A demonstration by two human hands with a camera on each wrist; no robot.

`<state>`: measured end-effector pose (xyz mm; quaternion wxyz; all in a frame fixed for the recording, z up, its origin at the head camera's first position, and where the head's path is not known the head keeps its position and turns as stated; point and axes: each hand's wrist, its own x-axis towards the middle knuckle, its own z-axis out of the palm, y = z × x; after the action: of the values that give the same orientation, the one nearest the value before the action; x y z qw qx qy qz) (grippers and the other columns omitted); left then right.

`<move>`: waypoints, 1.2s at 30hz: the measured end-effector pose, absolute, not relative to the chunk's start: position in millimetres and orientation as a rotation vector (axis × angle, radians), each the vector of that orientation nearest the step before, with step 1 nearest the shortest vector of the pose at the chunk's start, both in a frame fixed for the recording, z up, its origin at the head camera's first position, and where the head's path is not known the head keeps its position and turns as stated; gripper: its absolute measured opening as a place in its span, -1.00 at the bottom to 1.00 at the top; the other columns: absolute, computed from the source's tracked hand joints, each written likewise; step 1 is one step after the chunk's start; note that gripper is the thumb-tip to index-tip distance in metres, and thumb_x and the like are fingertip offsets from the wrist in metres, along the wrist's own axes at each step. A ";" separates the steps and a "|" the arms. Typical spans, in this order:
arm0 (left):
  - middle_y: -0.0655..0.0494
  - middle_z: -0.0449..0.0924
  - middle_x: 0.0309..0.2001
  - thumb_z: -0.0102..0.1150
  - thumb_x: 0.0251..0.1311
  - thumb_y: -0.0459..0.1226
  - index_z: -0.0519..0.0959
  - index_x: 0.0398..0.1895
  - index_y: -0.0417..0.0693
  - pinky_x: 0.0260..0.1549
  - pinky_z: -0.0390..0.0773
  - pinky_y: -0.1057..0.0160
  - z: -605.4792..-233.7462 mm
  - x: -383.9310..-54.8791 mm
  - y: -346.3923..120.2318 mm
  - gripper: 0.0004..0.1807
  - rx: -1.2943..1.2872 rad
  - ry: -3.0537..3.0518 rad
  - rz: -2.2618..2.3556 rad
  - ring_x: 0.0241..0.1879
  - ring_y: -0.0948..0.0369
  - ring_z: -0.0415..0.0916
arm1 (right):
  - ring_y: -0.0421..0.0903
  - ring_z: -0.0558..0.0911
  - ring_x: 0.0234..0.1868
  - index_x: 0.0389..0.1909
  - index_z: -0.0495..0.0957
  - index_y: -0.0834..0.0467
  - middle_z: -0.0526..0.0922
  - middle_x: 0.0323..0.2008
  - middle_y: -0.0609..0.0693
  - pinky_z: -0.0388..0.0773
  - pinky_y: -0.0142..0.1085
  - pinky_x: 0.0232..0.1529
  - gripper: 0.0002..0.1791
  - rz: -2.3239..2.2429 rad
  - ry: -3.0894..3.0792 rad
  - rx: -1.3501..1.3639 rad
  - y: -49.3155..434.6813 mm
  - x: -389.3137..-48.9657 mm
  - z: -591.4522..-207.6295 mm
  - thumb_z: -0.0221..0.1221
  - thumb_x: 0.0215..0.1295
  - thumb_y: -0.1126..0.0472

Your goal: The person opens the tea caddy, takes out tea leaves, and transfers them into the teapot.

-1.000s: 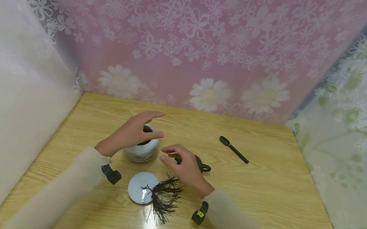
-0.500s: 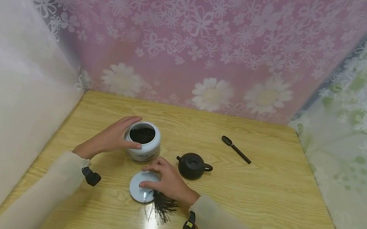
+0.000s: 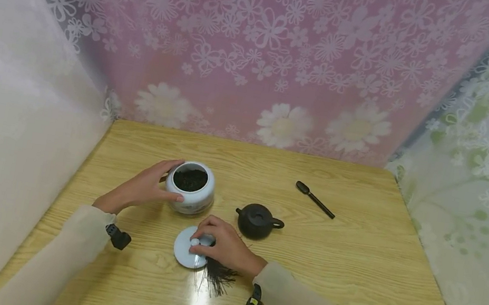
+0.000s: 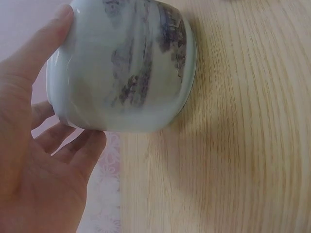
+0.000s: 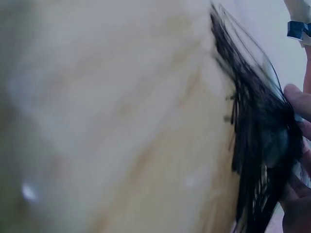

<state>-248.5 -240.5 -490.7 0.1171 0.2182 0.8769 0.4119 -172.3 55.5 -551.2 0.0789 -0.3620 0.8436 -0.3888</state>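
My left hand (image 3: 143,187) grips the side of a white porcelain jar (image 3: 192,202), thumb at the near side and fingers round the back. Dark loose tea leaves (image 3: 189,179) show through its open mouth. A grey painted landscape covers the jar (image 4: 126,73) in the left wrist view. My right hand (image 3: 226,245) pinches the knob of a round white lid (image 3: 182,254) in front of the jar. A dark tassel (image 3: 218,279) hangs from the knob and spreads under the hand. Whether the lid touches the table, I cannot tell. The right wrist view shows the tassel (image 5: 257,126) close up.
A small black teapot (image 3: 256,223) stands right of the jar, its handle to the right. Further back on the right lies a black scoop (image 3: 316,200). The wooden table (image 3: 353,255) meets a pink flowered backdrop (image 3: 257,69), with pale cloth on both sides.
My left hand has gone from over the jar's mouth to its left side and taken hold. My right hand has moved from beside the teapot down to the lid and pinched its knob.
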 end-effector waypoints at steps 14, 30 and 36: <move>-0.29 0.12 0.70 0.60 0.30 -0.11 0.07 0.76 -0.24 0.62 0.28 -0.32 -493.5 -248.8 -242.7 0.15 0.643 2.547 1.275 0.68 -0.26 0.11 | -0.06 0.62 0.28 0.11 0.71 0.11 0.60 0.24 0.11 0.68 -0.17 0.39 -0.81 -1.859 2.214 -0.840 69.2 -199.2 -508.1 0.30 0.61 0.18; -0.21 0.17 0.69 0.60 0.30 -0.11 0.08 0.78 -0.11 0.64 0.27 -0.31 -493.4 -246.9 -245.1 0.13 0.631 2.490 1.348 0.67 -0.25 0.16 | 0.14 0.69 0.31 0.12 0.66 0.23 0.55 0.25 0.20 0.73 -0.09 0.29 -0.78 -2.080 2.257 -0.708 21.1 -259.4 -482.7 0.25 0.65 0.19; -0.07 0.27 0.64 0.60 0.30 -0.08 0.15 0.75 0.01 0.66 0.25 -0.28 -494.3 -247.5 -244.1 0.07 0.655 2.460 1.379 0.65 -0.13 0.24 | 0.07 0.68 0.30 0.09 0.70 0.22 0.56 0.16 0.14 0.66 -0.18 0.43 -0.79 -2.025 2.323 -0.754 6.6 -265.8 -487.2 0.32 0.59 0.19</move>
<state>-247.5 -244.1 -494.3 0.1228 0.2245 0.8433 0.4726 -265.8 6.6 -487.2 -0.0156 -0.2377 0.7320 -0.6383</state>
